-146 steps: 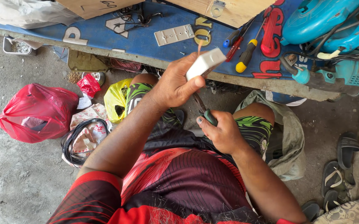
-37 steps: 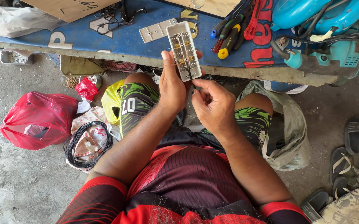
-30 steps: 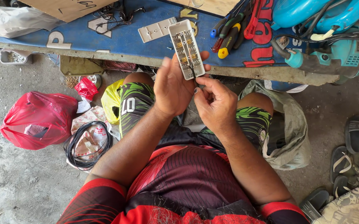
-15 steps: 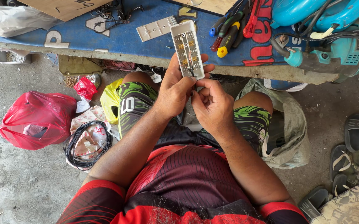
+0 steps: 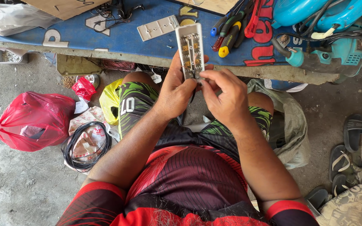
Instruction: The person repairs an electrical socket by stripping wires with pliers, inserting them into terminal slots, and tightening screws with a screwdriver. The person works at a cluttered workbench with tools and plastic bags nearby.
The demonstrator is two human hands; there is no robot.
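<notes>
Strip (image 5: pixel 190 49) open-backed, upright over worktop (image 5: pixel 118 37) near edge, clamped in left hand (image 5: pixel 179 90). Right hand (image 5: pixel 225 94) fingers pinch at its lower end. Risk: loose contacts could drop to floor; grip slip tips strip.

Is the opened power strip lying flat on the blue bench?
No, the left hand holds the opened power strip up above the blue bench.

I see a brown cardboard box (image 5: pixel 63 6) at the back left of the blue worktop (image 5: pixel 118 35), whose surface carries big pale and red painted letters. On the floor to the left lie a red plastic bag (image 5: pixel 34 119), a small red packet (image 5: pixel 83 88) and a yellow bag (image 5: pixel 109 100).
</notes>
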